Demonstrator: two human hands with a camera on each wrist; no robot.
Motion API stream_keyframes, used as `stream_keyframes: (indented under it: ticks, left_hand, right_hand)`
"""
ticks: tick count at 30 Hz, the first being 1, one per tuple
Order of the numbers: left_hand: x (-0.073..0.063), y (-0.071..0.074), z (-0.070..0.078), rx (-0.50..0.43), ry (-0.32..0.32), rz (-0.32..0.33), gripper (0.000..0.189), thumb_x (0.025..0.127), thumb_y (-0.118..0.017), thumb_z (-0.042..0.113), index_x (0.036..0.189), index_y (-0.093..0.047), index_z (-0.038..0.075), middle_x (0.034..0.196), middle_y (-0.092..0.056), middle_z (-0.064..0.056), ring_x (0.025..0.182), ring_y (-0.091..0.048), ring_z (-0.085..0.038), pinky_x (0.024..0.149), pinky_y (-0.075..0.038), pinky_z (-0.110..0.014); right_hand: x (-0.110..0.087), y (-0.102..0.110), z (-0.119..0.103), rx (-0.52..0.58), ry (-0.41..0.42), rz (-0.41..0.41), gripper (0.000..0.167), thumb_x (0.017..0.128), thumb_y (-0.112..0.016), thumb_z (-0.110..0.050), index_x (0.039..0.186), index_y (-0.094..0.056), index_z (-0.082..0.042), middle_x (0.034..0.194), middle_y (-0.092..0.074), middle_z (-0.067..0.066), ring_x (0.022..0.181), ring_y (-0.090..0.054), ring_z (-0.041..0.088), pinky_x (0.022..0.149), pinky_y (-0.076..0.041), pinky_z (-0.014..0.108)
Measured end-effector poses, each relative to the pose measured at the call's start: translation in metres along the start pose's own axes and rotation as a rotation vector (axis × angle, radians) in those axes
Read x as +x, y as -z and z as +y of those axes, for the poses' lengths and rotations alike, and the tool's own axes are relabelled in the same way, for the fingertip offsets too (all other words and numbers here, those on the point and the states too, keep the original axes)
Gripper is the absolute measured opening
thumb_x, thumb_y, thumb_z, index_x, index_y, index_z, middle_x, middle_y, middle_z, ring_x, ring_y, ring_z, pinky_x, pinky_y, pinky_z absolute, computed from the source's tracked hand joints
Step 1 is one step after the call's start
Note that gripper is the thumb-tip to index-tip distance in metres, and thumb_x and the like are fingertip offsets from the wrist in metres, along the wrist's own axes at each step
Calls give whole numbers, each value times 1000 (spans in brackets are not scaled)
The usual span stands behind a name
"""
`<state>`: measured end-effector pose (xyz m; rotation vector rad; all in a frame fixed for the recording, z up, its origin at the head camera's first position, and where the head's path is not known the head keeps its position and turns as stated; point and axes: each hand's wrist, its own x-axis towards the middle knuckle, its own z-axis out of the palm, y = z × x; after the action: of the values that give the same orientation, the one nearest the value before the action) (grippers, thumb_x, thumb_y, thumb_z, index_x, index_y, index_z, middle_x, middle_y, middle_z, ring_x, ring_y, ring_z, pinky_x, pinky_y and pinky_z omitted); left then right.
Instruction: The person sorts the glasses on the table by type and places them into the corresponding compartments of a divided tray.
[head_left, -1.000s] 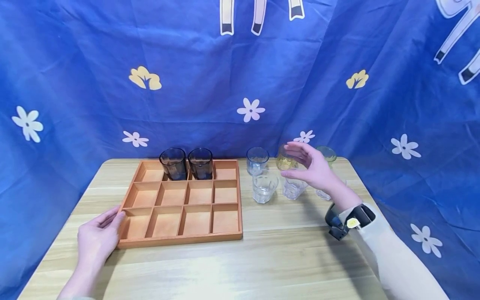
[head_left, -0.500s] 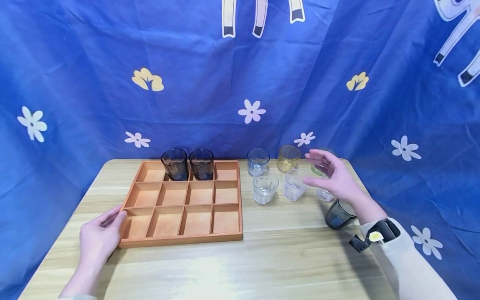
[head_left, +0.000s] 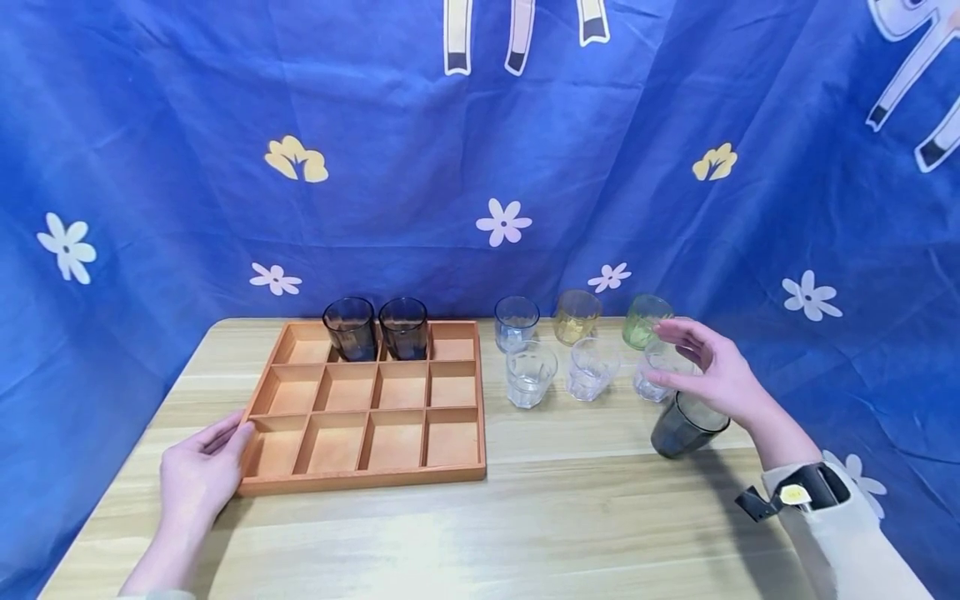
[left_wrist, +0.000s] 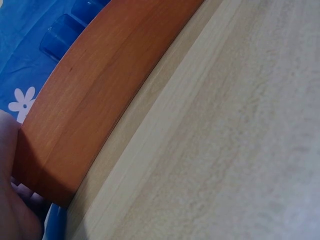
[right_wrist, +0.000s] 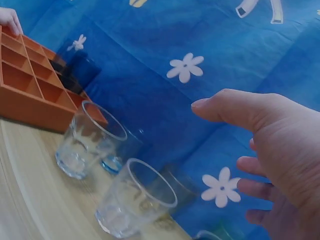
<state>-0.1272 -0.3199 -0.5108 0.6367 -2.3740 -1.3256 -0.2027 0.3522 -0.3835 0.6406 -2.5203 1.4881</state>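
Observation:
My left hand (head_left: 201,467) holds the left side of a wooden compartment tray (head_left: 360,482), its thumb at the front left part of the rim. Two dark glasses (head_left: 351,332) stand in the tray's back row. On the right, my right hand (head_left: 708,371) hovers with thumb and fingers spread apart and nothing between them. It overlaps a clear glass (head_left: 651,379) in the head view, and a dark grey glass (head_left: 678,429) stands just below it. In the right wrist view, two clear glasses (right_wrist: 80,155) show left of the hand.
Behind the clear glasses stand a blue glass (head_left: 516,323), a yellow glass (head_left: 577,317) and a green glass (head_left: 643,321). Two more clear glasses (head_left: 529,379) are right of the tray. A blue cloth (head_left: 397,167) hangs behind the wooden table (head_left: 570,517).
My right hand has moved right and a little down, from over the yellow glass to near the rightmost clear glass. The dark grey glass has come into view. My left hand stays on the tray.

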Motion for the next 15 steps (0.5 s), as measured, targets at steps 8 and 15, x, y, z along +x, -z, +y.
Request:
stream_keyframes:
  ticks: [8, 15]
  left_hand:
    - [-2, -2, 0, -9, 5, 7, 43, 100, -77, 30, 133, -73, 3, 111, -74, 1, 82, -56, 24, 72, -46, -1]
    - [-1, -1, 1, -7, -12, 6, 43, 100, -76, 31, 132, -73, 2, 112, -74, -1, 82, -56, 24, 72, -47, -2]
  right_hand:
    - [-18, 11, 11, -37, -39, 15, 69, 83, -88, 5, 145, -57, 2, 139, -64, 8, 131, -57, 12, 109, -42, 18]
    - [-31, 18, 25, 32, -7, -5, 68, 85, -82, 13, 145, -50, 12, 139, -64, -1, 131, -57, 12, 108, -44, 18]
